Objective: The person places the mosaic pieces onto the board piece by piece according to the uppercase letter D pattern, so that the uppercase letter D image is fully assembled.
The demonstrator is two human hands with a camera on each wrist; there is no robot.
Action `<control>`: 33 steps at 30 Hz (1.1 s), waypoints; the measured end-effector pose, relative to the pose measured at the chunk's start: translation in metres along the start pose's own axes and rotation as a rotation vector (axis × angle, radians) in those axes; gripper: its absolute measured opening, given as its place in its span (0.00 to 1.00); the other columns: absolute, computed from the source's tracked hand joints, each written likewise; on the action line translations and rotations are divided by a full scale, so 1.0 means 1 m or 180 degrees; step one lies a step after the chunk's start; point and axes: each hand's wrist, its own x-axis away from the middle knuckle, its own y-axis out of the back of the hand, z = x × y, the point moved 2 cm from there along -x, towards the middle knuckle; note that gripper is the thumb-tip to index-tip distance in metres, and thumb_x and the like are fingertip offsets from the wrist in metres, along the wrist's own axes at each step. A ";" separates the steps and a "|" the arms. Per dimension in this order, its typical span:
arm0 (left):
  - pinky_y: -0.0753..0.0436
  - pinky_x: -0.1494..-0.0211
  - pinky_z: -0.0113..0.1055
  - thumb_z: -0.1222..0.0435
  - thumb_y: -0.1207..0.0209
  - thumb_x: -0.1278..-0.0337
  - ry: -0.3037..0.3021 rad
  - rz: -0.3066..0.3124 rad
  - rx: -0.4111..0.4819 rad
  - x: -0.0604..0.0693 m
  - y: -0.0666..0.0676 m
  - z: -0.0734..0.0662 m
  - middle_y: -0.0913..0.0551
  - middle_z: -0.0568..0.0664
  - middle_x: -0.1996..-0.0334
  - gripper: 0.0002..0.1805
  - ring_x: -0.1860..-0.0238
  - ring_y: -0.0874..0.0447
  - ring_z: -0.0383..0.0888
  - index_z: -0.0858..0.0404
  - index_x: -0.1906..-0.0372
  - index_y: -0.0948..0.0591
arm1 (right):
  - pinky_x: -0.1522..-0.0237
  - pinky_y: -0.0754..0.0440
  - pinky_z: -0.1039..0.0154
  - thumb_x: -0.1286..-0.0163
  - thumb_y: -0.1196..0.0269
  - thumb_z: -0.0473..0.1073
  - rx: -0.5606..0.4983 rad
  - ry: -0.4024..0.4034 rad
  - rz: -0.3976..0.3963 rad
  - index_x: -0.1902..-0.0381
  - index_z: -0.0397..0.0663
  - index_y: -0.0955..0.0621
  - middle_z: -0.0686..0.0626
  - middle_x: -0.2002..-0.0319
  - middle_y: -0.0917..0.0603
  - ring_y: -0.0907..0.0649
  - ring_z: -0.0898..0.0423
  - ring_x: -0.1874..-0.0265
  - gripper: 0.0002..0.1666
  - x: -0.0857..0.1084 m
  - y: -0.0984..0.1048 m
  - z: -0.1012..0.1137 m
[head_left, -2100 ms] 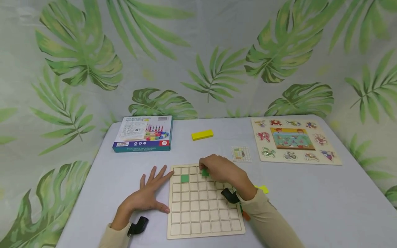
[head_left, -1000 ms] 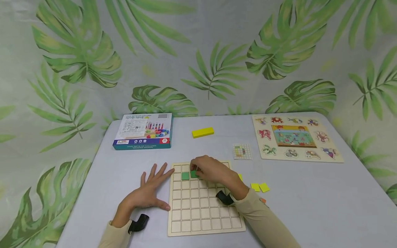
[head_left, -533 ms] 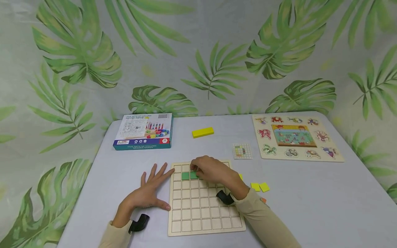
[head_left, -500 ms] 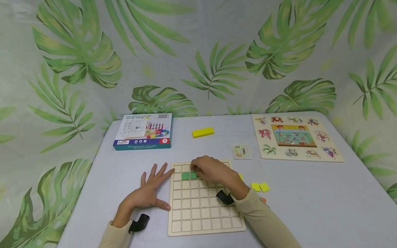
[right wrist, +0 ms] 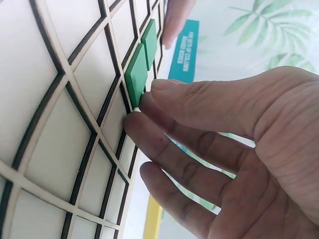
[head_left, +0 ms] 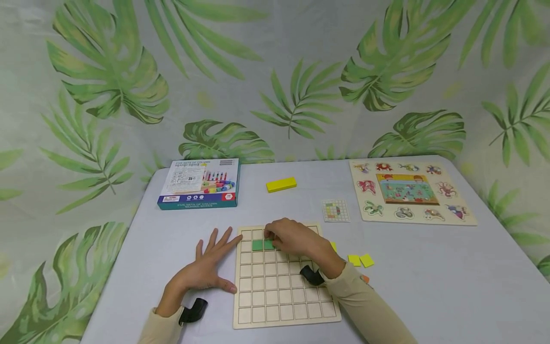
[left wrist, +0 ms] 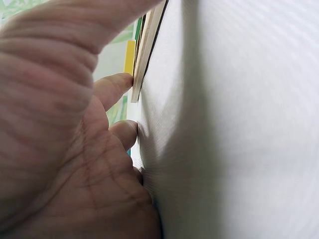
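A wooden grid board (head_left: 266,298) lies on the white table. Two green square tiles sit side by side in its second row: the left tile (head_left: 257,245) and the right tile (head_left: 268,244). My right hand (head_left: 294,237) is over the board's upper part. In the right wrist view its bent fingertips (right wrist: 134,119) are at the edge of the nearer green tile (right wrist: 135,77), which lies in its cell; nothing shows pinched between thumb and fingers. My left hand (head_left: 204,270) spreads its fingers against the board's left side, the thumb and index finger touching its edge.
Yellow tiles (head_left: 354,260) and an orange tile (head_left: 365,278) lie right of the board, partly behind my right arm. Behind it are a small pattern card (head_left: 336,210), a yellow block (head_left: 281,185), a boxed toy (head_left: 198,184) and a sea-animal puzzle (head_left: 412,191).
My right hand has moved left with a green tile, set it beside the other one and released it. More yellow tiles show beside the arm. My left hand has stayed in place.
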 end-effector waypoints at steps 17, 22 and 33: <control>0.81 0.32 0.72 0.48 0.19 0.72 0.0000 0.0005 -0.0009 0.000 0.001 0.000 0.62 0.58 0.18 0.68 0.22 0.81 0.67 0.54 0.20 0.45 | 0.56 0.16 0.60 0.30 0.38 0.32 0.0010 -0.0081 -0.0048 0.54 0.42 0.15 0.49 0.56 0.13 0.15 0.54 0.58 0.10 0.014 0.010 -0.009; 0.82 0.32 0.72 0.48 0.19 0.72 -0.0015 0.0006 0.0018 0.001 0.002 0.000 0.62 0.59 0.18 0.68 0.22 0.81 0.68 0.54 0.20 0.44 | 0.56 0.17 0.59 0.30 0.39 0.33 0.0016 -0.0199 -0.0067 0.53 0.43 0.16 0.49 0.55 0.13 0.16 0.55 0.58 0.10 0.025 0.014 -0.012; 0.82 0.32 0.71 0.48 0.19 0.72 0.0012 0.0048 0.0017 0.000 0.001 0.001 0.63 0.58 0.18 0.68 0.22 0.82 0.66 0.53 0.20 0.45 | 0.56 0.16 0.59 0.29 0.39 0.34 0.0011 -0.0122 -0.0134 0.53 0.41 0.17 0.47 0.55 0.13 0.15 0.54 0.58 0.09 0.052 0.020 -0.028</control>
